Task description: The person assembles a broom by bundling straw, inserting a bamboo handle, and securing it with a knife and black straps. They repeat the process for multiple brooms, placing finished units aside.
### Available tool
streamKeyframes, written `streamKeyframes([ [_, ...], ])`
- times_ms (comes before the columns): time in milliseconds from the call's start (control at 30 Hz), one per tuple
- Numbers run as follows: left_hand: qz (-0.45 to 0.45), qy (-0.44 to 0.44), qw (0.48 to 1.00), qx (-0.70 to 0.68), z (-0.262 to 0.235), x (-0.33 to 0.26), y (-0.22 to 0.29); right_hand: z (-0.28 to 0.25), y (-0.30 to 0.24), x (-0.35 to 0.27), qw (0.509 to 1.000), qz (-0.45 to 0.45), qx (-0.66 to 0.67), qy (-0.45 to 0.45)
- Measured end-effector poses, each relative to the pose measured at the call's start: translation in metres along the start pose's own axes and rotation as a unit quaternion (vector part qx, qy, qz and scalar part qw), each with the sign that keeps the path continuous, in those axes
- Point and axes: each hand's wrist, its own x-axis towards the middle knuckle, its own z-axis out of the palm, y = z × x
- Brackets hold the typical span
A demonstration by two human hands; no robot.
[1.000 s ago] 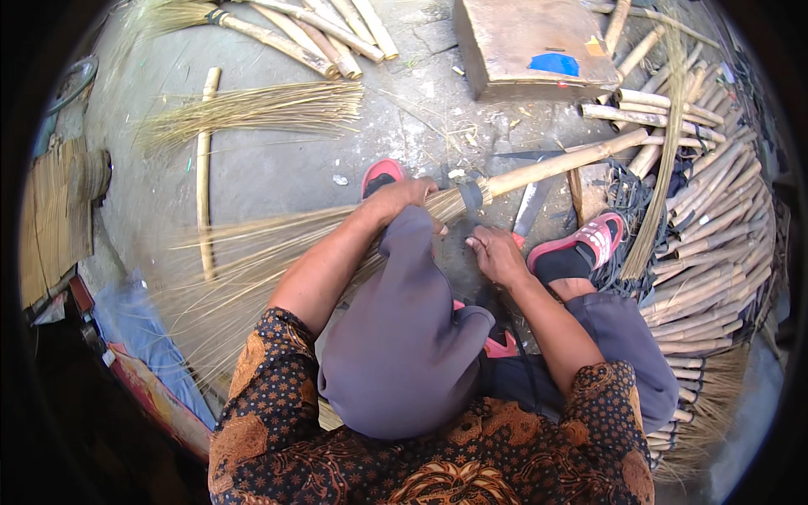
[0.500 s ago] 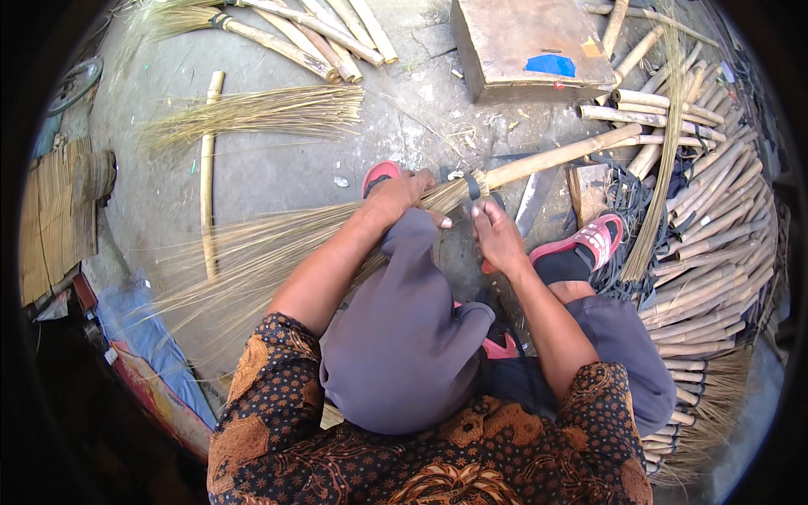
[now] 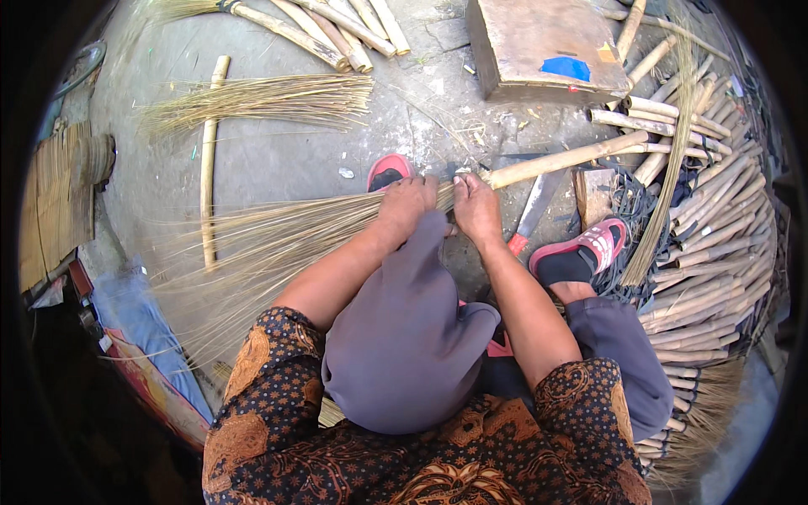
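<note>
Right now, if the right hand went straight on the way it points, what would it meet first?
Likely the bristle bundle, which the right hand seems to touch; beyond it lies floor, though depth is unclear.

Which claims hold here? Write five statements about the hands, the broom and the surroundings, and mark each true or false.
1. The left hand grips the grass broom. True.
2. The right hand holds the red-handled knife. False: that hand is on the grass broom; the red-handled knife lies on the ground.
3. The brown box bears a blue patch. True.
4. The slippers are green. False: they are pink.
5. A loose bristle bundle lies across a pole. True.
</note>
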Motion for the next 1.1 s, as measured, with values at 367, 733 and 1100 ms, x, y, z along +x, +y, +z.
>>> streamKeyframes([
  [367, -0.035, -0.046, 0.997, -0.046, -0.001, 0.013, -0.005, 0.011, -0.009, -0.001, 0.948, 0.114, 0.296, -0.044],
  [733, -0.005, 0.023, 0.999, -0.041, 0.014, 0.009, -0.009, 0.003, -0.023, 0.028, 0.970, 0.167, 0.147, -0.098],
  [1100, -0.027, -0.033, 0.997, -0.064, 0.006, 0.019, -0.013, 0.006, 0.049, -0.075, 0.947, 0.122, 0.271, -0.124],
])
